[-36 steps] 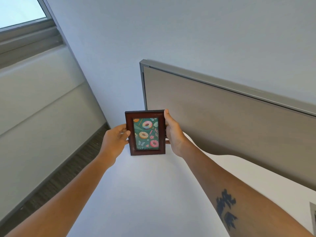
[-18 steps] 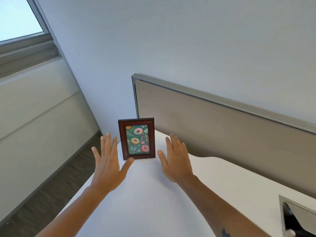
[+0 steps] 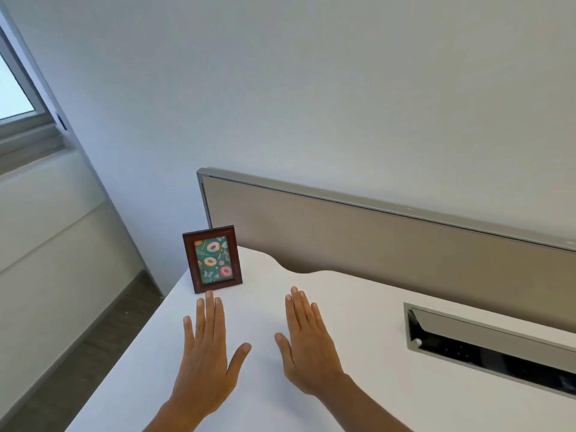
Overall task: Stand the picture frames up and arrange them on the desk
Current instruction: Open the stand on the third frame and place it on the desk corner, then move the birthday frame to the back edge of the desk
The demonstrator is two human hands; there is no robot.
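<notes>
A small picture frame (image 3: 213, 259) with a dark red-brown wooden border and a green doughnut print stands upright at the far left corner of the white desk (image 3: 268, 410). My left hand (image 3: 205, 357) hovers flat and open just in front of the frame, its fingertips close to the frame's base without touching it. To the right, my right hand (image 3: 307, 347) is spread flat too, palm down and holding nothing. No other picture frame is in view.
A beige partition panel (image 3: 374, 244) runs along the desk's back edge. A grey cable tray slot (image 3: 486, 344) is cut into the desk at the right. The desk's left edge drops to a dark floor (image 3: 93, 347); a window (image 3: 15, 98) is at far left.
Both hands let go of the frame, which now stands by itself on the desk. The hands have drawn back toward me, open and flat. The view has tilted down.
</notes>
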